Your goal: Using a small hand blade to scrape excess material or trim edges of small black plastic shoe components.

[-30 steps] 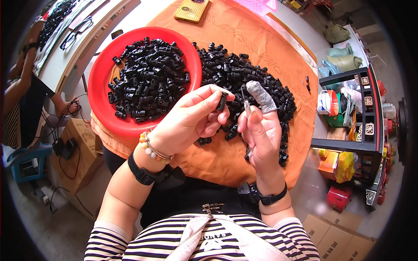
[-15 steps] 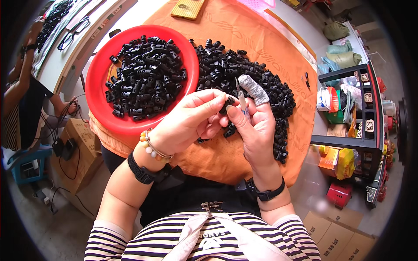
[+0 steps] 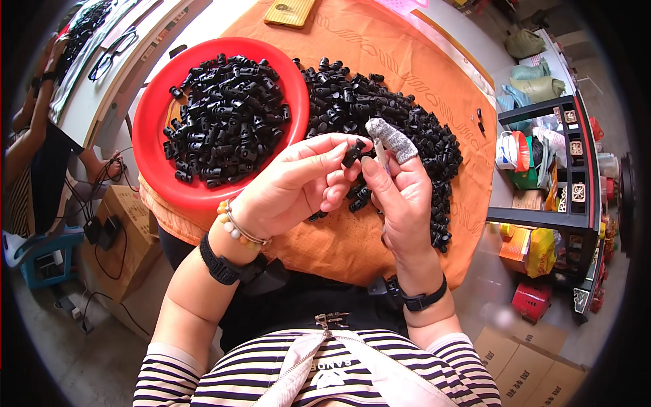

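Observation:
Between thumb and index finger of my left hand (image 3: 298,182) is a small black cord lock (image 3: 353,154), its knob end up. My right hand (image 3: 407,198), just beside it, grips a slim knife (image 3: 380,153) with a narrow blade. A grey knitted finger cover (image 3: 395,141) sits on the right index finger and hides part of the blade. The knife's handle is mostly covered by the fingers. Behind the hands a heap of black cord locks (image 3: 424,132) spreads over an orange cloth (image 3: 434,64). More cord locks (image 3: 227,122) fill a red basin (image 3: 150,139) at left.
A yellow patterned pad (image 3: 290,13) lies at the cloth's far edge. A few loose black pieces (image 3: 480,121) are at its right. A dark shelf rack (image 3: 529,217) with bags stands to the right. Another person's arm (image 3: 27,146) and a cardboard box (image 3: 119,237) are at left.
The knife has tilted and its tip has moved away from the cord lock, my right hand shifting slightly right. The cord lock now shows more plainly in my left fingers.

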Demonstrator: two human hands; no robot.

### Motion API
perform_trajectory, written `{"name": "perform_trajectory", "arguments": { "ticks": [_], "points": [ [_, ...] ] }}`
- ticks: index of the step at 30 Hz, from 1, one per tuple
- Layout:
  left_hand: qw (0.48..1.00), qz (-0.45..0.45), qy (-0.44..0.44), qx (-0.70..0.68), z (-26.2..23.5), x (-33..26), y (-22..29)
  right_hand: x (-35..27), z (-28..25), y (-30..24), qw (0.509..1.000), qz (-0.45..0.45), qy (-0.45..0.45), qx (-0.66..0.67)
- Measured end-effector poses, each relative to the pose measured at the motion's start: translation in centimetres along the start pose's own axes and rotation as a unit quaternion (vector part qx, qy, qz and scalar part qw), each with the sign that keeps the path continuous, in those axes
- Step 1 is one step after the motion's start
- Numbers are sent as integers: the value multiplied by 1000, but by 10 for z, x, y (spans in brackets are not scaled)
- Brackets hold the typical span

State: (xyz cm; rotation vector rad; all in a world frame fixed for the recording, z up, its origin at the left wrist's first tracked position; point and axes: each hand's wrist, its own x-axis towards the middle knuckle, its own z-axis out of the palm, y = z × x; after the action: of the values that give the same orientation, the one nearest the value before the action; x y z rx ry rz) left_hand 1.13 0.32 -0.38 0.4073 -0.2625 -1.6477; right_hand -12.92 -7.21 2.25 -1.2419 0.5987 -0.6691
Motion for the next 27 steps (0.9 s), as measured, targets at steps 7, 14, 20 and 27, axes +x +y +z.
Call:
{"name": "perform_trajectory", "arguments": {
  "ticks": [7, 14, 20, 27],
  "points": [
    [1000, 3, 2, -7, -4, 1, 1, -4, -5, 2, 999, -47, -23, -17],
    [999, -7, -17, -42, -3, -1, 3, -15, -6, -1, 994, -52, -42, -88],
    [999, 21, -44, -10, -2, -3, 2, -18, -1, -4, 992, -40, -39, -114],
    [1000, 21, -2, 0, -2, -2, -1, -19, 1, -3, 988, -64, -36, -133]
  ]
}}
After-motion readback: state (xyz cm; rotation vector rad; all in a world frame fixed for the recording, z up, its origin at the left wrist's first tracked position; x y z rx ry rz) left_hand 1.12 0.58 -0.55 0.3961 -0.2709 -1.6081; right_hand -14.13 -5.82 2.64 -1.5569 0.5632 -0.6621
